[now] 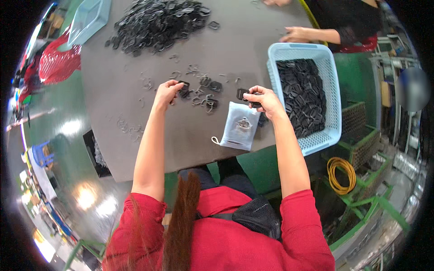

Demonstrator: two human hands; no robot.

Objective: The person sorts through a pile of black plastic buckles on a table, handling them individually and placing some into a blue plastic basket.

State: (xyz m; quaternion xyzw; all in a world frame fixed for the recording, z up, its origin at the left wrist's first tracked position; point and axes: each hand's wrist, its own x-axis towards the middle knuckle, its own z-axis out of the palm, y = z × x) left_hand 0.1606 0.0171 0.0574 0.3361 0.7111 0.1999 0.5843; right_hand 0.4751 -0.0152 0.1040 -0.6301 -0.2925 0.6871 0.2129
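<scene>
My left hand (pixel 168 94) pinches a small black plastic buckle (pixel 184 89) above the grey table. A short way to the right, my right hand (pixel 266 100) grips another black buckle (pixel 242 94), with more dark pieces partly hidden under its fingers. Between the hands, several black buckles (pixel 211 103) lie among thin scraps of trim (pixel 197 100). Below my right hand is a pale blue pouch (pixel 237 128) with a white loop and a small heap of bits on it. Beside my right forearm stands a light blue basket (pixel 334 90) full of black pieces (pixel 302 97).
A large pile of black pieces (pixel 156 25) covers the far part of the table (pixel 113 104). Another blue basket (pixel 92 20) sits at the far left corner. Across the far right edge, a co-worker's hand (pixel 298 34) rests near the basket. A yellow hose coil (pixel 341 175) hangs at right.
</scene>
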